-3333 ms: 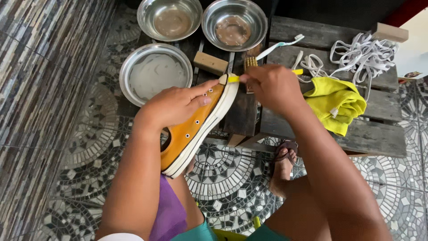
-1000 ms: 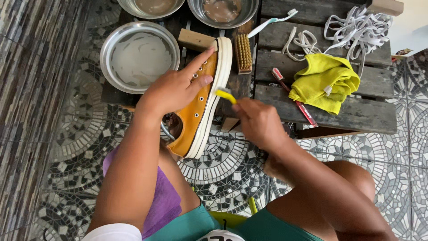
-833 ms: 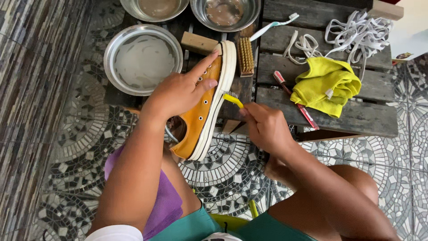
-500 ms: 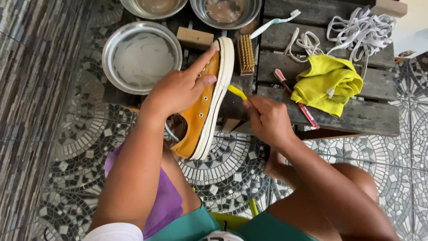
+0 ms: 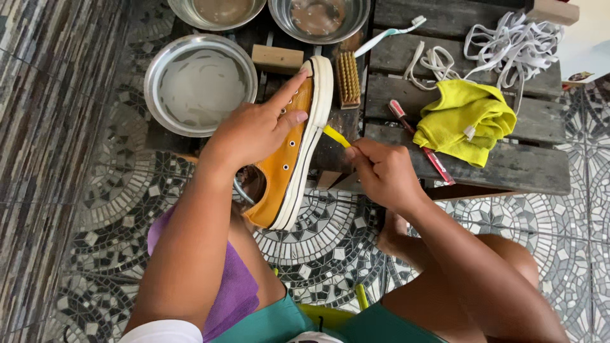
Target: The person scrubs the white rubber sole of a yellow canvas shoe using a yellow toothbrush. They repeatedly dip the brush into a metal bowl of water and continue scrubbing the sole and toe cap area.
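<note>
My left hand [image 5: 254,130] grips an orange canvas sneaker [image 5: 289,159] with a white rubber sole, held on its side with the toe pointing away from me. My right hand [image 5: 381,171] is closed on a yellow toothbrush [image 5: 335,136], whose head touches the white sole edge of the sneaker. The brush's bristles are hidden against the sole.
A dark wooden pallet table [image 5: 508,162] carries three metal bowls [image 5: 200,82], a wooden block [image 5: 276,58], a bristle scrub brush [image 5: 347,79], a white toothbrush [image 5: 389,35], a red toothbrush [image 5: 422,143], a yellow cloth [image 5: 467,121] and white laces [image 5: 508,47]. Mosaic tile floor [image 5: 82,209] lies below.
My right hand has slid the yellow toothbrush back and forth along the sole, from the toe end toward the middle. The left hand keeps holding the sneaker.
</note>
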